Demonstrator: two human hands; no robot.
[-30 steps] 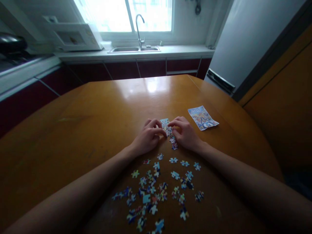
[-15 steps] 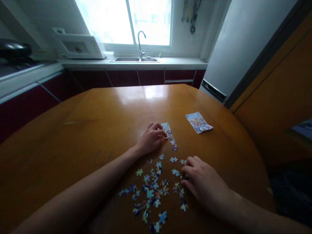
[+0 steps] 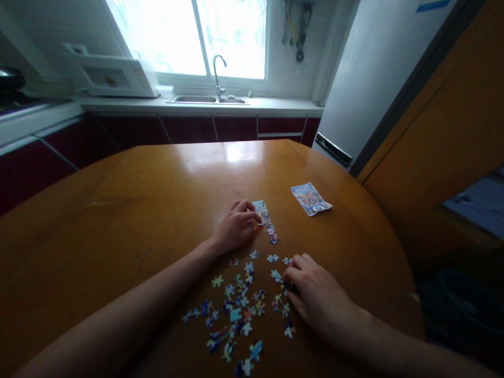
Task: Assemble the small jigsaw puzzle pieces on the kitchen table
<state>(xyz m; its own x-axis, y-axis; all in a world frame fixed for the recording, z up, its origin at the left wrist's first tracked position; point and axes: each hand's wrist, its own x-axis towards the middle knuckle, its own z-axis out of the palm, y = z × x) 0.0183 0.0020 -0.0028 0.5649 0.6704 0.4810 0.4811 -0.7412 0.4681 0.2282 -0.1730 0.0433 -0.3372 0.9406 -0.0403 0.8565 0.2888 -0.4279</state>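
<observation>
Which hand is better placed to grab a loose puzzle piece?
Probably the right hand: it is down beside the loose pieces, while the left hand is at the joined strip.

We have loose puzzle pieces (image 3: 235,314) on the counter (image 3: 157,189), nearest us — joined strip (image 3: 262,211) beyond them, leaflet (image 3: 311,198) right of strip. Behind the counter — sink (image 3: 195,98), microwave (image 3: 112,76) left of it, fridge (image 3: 350,79) right.

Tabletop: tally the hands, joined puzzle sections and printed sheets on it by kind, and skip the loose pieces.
Hands: 2 (left hand, right hand)
Joined puzzle section: 1
Printed sheet: 1
Total: 4
</observation>
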